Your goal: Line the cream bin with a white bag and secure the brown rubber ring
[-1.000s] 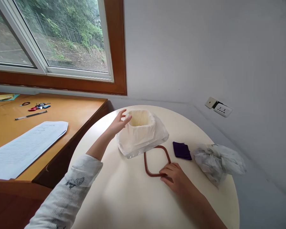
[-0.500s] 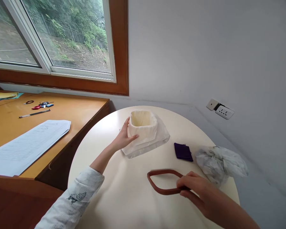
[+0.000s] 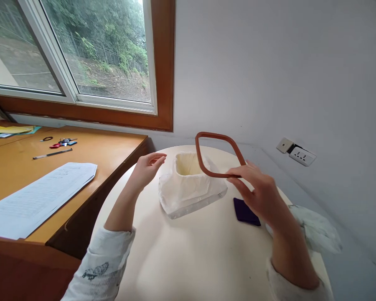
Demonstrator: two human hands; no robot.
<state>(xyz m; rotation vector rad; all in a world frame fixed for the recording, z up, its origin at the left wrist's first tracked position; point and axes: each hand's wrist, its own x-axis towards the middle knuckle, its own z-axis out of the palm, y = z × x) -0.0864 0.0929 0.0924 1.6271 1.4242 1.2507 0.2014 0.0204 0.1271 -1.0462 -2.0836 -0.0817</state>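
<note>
A brown rounded-square ring (image 3: 215, 136), like the rim of a small bin, is pinched at its near right corner by my right hand (image 3: 253, 184). It is raised and tilted above the table, overlapping the right side of a small bin (image 3: 188, 165) in view. A translucent white plastic bag lines the bin, and its skirt (image 3: 188, 200) hangs over the outside and spreads on the tabletop. To the left of the bin, my left hand (image 3: 147, 169) is in the air, apart from it, fingers bent and nothing visible in them.
On the round white table (image 3: 175, 259) lie a folded dark purple cloth (image 3: 246, 212) and, at the right edge, a knotted plastic bag (image 3: 316, 230). The wooden desk (image 3: 113, 142) at left carries papers (image 3: 47, 196), a pen (image 3: 52, 154) and keys (image 3: 64, 143). A wall socket (image 3: 302, 156) is at right.
My right hand has lifted the brown ring from low over the front of the table up beside the bin. My left hand has let go of the lined bin and moved left.
</note>
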